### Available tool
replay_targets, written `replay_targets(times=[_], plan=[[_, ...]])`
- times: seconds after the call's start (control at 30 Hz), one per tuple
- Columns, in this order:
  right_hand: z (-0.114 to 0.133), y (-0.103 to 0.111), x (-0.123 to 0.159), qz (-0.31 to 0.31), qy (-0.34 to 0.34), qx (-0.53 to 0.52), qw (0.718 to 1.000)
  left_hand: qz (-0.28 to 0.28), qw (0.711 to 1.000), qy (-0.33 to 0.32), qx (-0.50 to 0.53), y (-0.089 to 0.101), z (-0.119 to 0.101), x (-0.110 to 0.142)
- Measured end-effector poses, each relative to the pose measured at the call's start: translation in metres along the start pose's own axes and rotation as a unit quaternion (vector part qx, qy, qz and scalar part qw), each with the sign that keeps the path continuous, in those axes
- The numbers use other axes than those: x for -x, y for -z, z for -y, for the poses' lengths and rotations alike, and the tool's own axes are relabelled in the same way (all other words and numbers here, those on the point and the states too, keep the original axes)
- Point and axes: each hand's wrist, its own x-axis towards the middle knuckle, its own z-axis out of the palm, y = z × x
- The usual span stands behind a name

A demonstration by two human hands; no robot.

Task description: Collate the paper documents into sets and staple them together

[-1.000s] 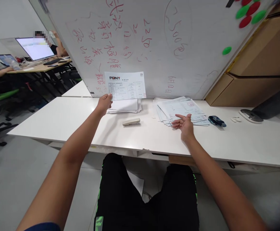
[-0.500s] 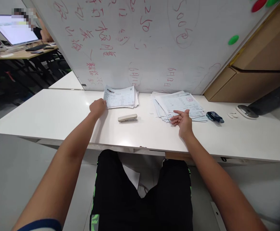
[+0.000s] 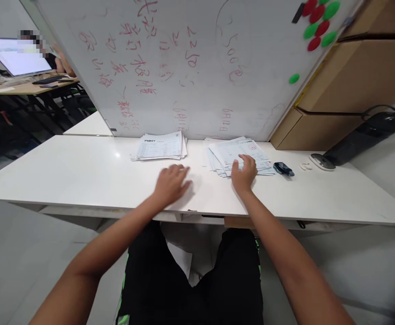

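Note:
My left hand (image 3: pixel 172 184) hovers palm down over the desk, in front of the left pile of papers (image 3: pixel 160 148). Its fingers are spread, and no held thing shows. The stapler seen a moment ago is out of sight, probably beneath this hand. At the near edge of the right pile of papers (image 3: pixel 229 149) is my right hand (image 3: pixel 245 174), thumb and fingers apart, with nothing visible in it. Whether it touches the sheets I cannot tell. The left pile is fairly neat; the right one is fanned out, with a red stamp on its top sheet.
Right of the papers lie a dark blue object (image 3: pixel 283 169), small white earbuds (image 3: pixel 305 166) and a computer mouse (image 3: pixel 322 161). A dark bottle (image 3: pixel 356 137) leans near cardboard boxes (image 3: pixel 306 128). The whiteboard (image 3: pixel 197 99) stands behind the white desk (image 3: pixel 82 176). A person sits beyond, by a monitor.
My left hand has left the left pile and come right and nearer, over the stapler's place. My right hand has turned more palm down by the right pile. The view has shifted.

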Motion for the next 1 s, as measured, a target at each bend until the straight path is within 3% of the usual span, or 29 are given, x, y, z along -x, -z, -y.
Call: replay_targets(times=[0.07,0.17,0.3,0.43,0.63,1.0], plan=[[0.002,-0.008,-0.007,0.054,0.032,0.076,0.995,0.032,0.997,-0.061,0.041,-0.018,-0.035,-0.007],[0.000,-0.016,-0.012,0.142,0.017,0.180,0.973,0.055,0.992,-0.019,0.111,-0.048,-0.061,-0.045],[-0.005,-0.021,-0.010,0.233,-0.037,0.263,0.936,0.041,0.985,0.042,0.163,-0.087,-0.065,-0.101],[-0.007,-0.022,-0.009,0.228,-0.032,0.273,0.934,0.043,0.987,0.039,0.148,-0.110,-0.061,-0.113],[-0.006,-0.022,-0.010,0.181,-0.038,0.237,0.954,0.063,0.988,0.032,0.139,-0.111,-0.060,-0.105],[-0.001,-0.015,-0.014,0.165,-0.075,0.211,0.961,0.081,0.992,-0.001,0.097,-0.106,-0.066,-0.100]])
